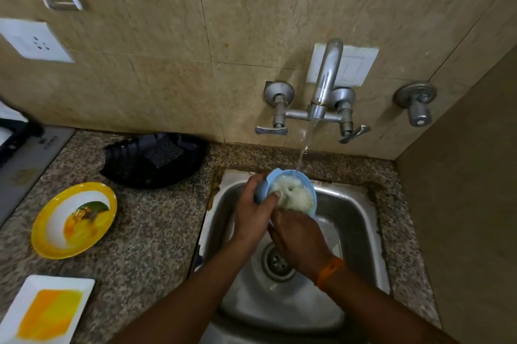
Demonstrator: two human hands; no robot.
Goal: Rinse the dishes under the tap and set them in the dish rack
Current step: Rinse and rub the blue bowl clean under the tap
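A small light-blue bowl (264,185) is tilted over the steel sink (349,220), and water from the wall tap (326,77) runs into it, foaming white inside. My left hand (253,209) grips the bowl's left rim with the thumb inside. My right hand (298,234) touches the bowl's lower edge from below, fingers curled against it; whether it grips is hidden. A yellow-rimmed round plate (74,219) with a fruit print lies on the counter to the left. A white square plate (47,310) with a yellow centre lies at the bottom left.
A black basket (131,164) holding a dark scrub sponge (163,152) sits against the wall, left of the sink. A grey appliance surface (30,159) lies at the far left. A side wall stands close on the right. The drain (277,259) shows below my hands.
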